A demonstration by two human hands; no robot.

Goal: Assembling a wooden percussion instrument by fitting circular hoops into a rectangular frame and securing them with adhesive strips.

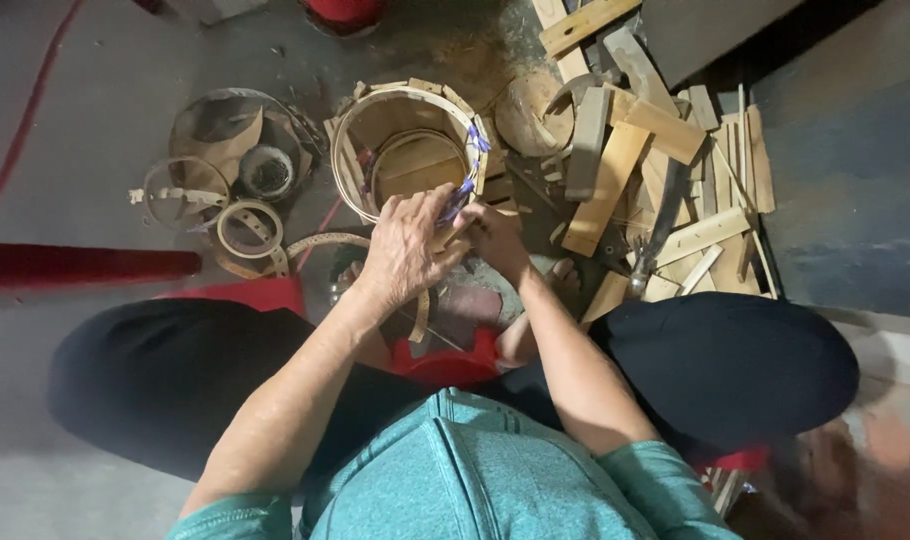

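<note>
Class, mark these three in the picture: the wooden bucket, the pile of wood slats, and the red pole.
wooden bucket (395, 115): head view, inner wall near far rim.
pile of wood slats (615, 170): head view, long pale slat mid-pile.
red pole (75, 265): head view, middle of shaft.

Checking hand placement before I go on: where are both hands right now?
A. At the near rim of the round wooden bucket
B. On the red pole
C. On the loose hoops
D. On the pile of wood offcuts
A: the left hand and right hand meet at the near rim of the wooden bucket.
</note>
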